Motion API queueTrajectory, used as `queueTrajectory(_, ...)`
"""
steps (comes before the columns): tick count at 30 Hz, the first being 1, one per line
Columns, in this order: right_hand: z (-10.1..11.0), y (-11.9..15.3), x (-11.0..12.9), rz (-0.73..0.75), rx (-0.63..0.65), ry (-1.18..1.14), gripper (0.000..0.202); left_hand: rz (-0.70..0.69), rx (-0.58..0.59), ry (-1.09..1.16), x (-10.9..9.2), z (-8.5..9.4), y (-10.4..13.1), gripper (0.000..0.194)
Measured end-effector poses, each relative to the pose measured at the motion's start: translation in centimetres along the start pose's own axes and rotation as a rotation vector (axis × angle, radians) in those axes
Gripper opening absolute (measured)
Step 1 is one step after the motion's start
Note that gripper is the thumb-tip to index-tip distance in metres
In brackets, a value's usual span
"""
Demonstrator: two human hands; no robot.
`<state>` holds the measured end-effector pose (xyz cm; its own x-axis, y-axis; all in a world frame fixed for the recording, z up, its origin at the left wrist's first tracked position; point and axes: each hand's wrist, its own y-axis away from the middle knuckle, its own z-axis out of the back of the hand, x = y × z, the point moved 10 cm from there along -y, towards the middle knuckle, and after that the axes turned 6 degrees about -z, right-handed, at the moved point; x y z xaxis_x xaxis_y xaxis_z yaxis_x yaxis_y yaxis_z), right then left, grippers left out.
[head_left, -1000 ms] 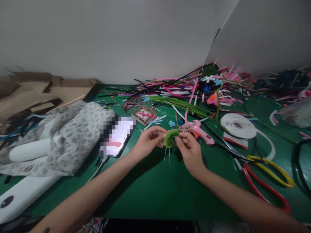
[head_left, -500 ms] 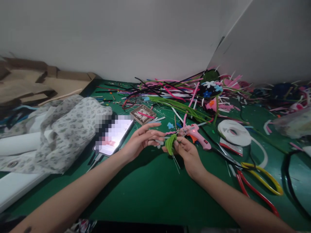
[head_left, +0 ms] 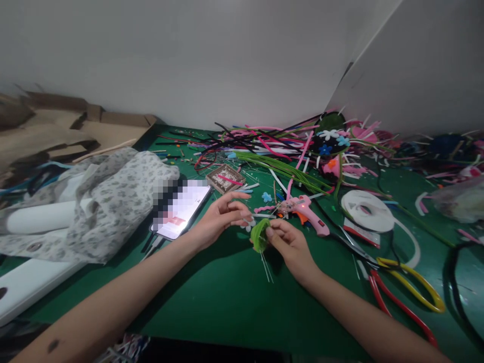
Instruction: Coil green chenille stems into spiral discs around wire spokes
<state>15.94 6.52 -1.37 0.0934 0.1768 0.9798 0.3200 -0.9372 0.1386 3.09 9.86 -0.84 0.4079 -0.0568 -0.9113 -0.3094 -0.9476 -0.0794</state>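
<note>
My right hand (head_left: 289,242) pinches a bundle of bright green fuzzy pipe cleaner (head_left: 259,236) between thumb and fingers. The bundle is bent into close rounded rows, and thin bare wires (head_left: 266,267) hang below it. To its left, my left hand (head_left: 223,217) is raised with the fingers half curled and apart, not touching the bundle. Close to the left fingertips lie a small white flower (head_left: 246,226) and a white strip (head_left: 264,216). Beyond my right hand rests a pink glue gun (head_left: 312,217), its small light lit.
Scissors with yellow handles (head_left: 419,287), red-handled pliers (head_left: 406,310) and a white ribbon roll (head_left: 366,210) lie at right. Behind are piled pipe cleaners (head_left: 280,169) and a small square tray (head_left: 219,177). A phone (head_left: 189,212) and patterned cloth (head_left: 124,201) occupy the left.
The green bundle has moved slightly left and down in my right hand and turned, showing its rows more broadly. My left fingers have curled in from a straighter pose. The view has shifted slightly.
</note>
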Motion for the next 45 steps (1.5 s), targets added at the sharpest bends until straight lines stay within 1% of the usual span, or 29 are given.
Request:
queueTrajectory(6,0.0,-0.1,0.3,0.003,-0.002,0.005,0.024,-0.003,-0.008,0.008,-0.2,-0.1,-0.1,0.033)
queueTrajectory(11,0.3,-0.1,0.5,0.014,-0.032,0.047,0.025,-0.023,0.0,-0.004,-0.4,-0.3,-0.1,0.025)
queueTrajectory(15,1.2,0.1,1.0,0.076,-0.124,0.115,0.025,-0.096,0.047,-0.079,-0.5,-0.4,-0.2,0.02)
queueTrajectory(19,2.3,0.5,1.7,0.173,-0.232,0.179,0.019,-0.134,0.089,-0.152,-0.4,-0.6,-0.2,0.026)
queueTrajectory(22,2.5,0.6,1.8,0.181,-0.248,0.204,0.015,-0.106,0.09,-0.196,-0.1,-0.6,-0.1,0.021)
queueTrajectory(25,2.9,0.7,1.9,0.175,-0.283,0.21,0.016,-0.006,0.048,-0.224,0.6,-0.2,0.0,0.011)
queueTrajectory(27,3.0,0.9,2.2,0.191,-0.3,0.228,0.016,0.05,0.017,-0.231,1.0,0.0,0.0,0.015)
queueTrajectory(30,2.6,1.0,2.5,0.21,-0.275,0.254,0.015,0.026,-0.002,-0.233,0.7,0.2,-0.1,0.013)
queueTrajectory(33,2.4,1.0,2.5,0.202,-0.254,0.259,0.013,-0.033,0.022,-0.217,0.3,0.0,-0.2,0.016)
queueTrajectory(38,2.5,0.9,2.3,0.194,-0.253,0.239,0.011,-0.044,0.053,-0.227,0.2,-0.5,0.0,0.021)
queueTrajectory(42,2.7,0.9,2.2,0.179,-0.268,0.207,0.014,0.02,0.015,-0.221,0.4,-0.3,0.2,0.02)
queueTrajectory(45,2.7,0.9,2.2,0.172,-0.266,0.24,0.014,0.086,-0.001,-0.184,1.1,0.0,0.2,0.027)
